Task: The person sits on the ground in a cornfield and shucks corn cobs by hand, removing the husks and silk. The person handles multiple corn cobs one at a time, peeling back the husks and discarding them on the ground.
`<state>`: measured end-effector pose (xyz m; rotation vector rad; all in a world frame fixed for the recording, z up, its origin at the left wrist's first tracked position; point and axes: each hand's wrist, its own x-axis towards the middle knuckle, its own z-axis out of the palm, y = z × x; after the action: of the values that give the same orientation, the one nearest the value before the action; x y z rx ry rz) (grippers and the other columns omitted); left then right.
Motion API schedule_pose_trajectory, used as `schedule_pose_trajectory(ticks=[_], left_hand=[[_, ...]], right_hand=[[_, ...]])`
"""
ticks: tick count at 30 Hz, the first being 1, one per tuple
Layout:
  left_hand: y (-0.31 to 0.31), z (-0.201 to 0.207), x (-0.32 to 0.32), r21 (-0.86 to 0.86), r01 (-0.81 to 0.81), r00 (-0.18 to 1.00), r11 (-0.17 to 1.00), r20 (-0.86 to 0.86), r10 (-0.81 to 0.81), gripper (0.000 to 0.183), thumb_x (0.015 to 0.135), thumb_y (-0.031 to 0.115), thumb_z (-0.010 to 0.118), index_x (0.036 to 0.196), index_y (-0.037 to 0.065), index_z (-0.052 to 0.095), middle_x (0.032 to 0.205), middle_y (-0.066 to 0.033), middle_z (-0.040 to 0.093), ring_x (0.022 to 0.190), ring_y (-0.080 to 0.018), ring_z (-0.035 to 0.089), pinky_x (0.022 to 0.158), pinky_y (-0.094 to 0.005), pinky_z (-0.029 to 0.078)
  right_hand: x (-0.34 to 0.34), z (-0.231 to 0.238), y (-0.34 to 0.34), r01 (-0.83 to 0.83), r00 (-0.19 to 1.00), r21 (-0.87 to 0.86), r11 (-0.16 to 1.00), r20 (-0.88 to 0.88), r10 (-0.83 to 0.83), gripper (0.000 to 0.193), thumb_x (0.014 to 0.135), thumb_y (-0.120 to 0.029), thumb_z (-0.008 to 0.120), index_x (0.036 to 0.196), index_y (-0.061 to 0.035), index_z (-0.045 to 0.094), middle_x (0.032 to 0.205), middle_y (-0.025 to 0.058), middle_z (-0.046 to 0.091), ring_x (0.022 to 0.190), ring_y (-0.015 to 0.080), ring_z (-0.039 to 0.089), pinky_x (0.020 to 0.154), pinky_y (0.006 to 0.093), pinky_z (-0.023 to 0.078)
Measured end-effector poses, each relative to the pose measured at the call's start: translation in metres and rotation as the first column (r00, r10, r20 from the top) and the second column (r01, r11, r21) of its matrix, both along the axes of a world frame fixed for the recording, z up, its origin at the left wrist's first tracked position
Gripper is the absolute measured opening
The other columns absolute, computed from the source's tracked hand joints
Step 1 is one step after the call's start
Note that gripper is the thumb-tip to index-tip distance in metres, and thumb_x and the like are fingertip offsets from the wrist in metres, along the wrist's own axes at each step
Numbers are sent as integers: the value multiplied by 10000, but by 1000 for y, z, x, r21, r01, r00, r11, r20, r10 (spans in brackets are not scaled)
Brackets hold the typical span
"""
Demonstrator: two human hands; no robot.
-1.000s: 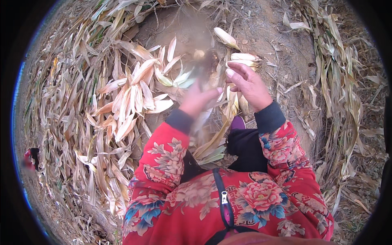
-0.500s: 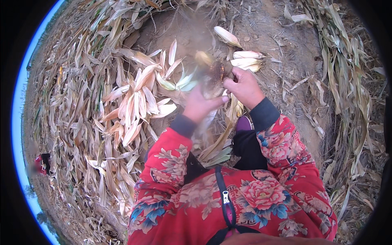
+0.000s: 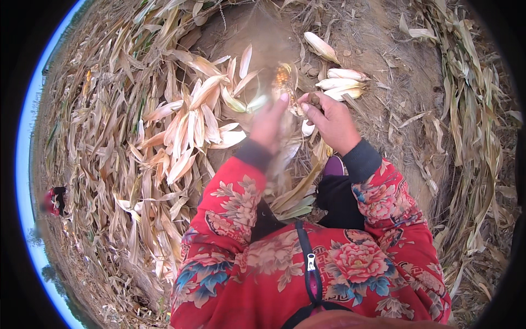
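Observation:
An ear of corn [image 3: 283,78] with bare yellow-orange kernels at its far end stands up from my left hand [image 3: 268,125]. My left hand is closed around its lower part, though motion smears the fingers. Close beside it on the right, my right hand [image 3: 333,119] is closed in a pinch. A small brown, dry piece shows between its thumb and fingers; its kind is unclear. Pale husk shreds hang near the ear and below both hands. Just beyond my right hand, pale ears still in their husks [image 3: 341,83] lie on the soil.
Another husked ear [image 3: 321,47] lies farther off. To the left spreads a heap of peeled pale husks [image 3: 183,129] over dry stalks. More dry stalks [image 3: 466,115] line the right side. My purple shoe [image 3: 333,165] is below my right hand. A distant person [image 3: 55,201] is at the far left.
The ear's yellow kernels have come into clearer view above my left hand. My right hand has drawn slightly away from the ear, with the brown piece in its fingers. The view has shifted slightly.

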<state>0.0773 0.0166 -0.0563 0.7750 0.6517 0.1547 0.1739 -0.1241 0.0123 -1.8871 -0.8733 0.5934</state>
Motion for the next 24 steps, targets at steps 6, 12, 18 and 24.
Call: schedule_pose_trajectory(ticks=[6, 12, 18, 24], left_hand=[[41, 36, 0, -278, -460, 886, 843, -77, 458, 397, 956, 477, 529, 1093, 108, 576, 880, -82, 639, 782, -270, 636, 724, -448, 538], [88, -12, -21, -164, -281, 920, 946, 235, 314, 423, 1004, 471, 411, 1118, 97, 573, 861, -66, 639, 756, -252, 627, 661, -393, 511], [45, -11, -5, 950, -55, 998, 308, 44, 43, 354, 976, 351, 476, 1119, 51, 598, 832, -164, 634, 762, -342, 623, 662, -397, 509], [17, 40, -17, 992, 113, 991, -57, -117, -66, 306, 979, 298, 500, 968, 39, 663, 848, -153, 631, 731, -352, 622, 636, -401, 488]], right_hand=[[-53, -10, -11, -551, 784, -168, 818, 231, 576, 157, 854, -74, 574, 993, -13, 619, 848, 172, 636, 819, 332, 641, 726, 413, 502], [-49, -45, -7, -544, 705, -378, 749, 278, 652, 188, 824, -67, 589, 1001, -23, 634, 900, 180, 635, 845, 376, 626, 759, 423, 509], [25, -4, 0, -137, 965, -26, 990, 222, 140, 508, 797, -259, 727, 1229, -37, 576, 1223, 152, 583, 1151, 292, 570, 984, 380, 449], [45, 0, 6, -8, 996, 91, 996, 85, 0, 669, 843, -303, 728, 1373, -13, 438, 1305, 179, 538, 1236, 241, 510, 1039, 350, 397]])
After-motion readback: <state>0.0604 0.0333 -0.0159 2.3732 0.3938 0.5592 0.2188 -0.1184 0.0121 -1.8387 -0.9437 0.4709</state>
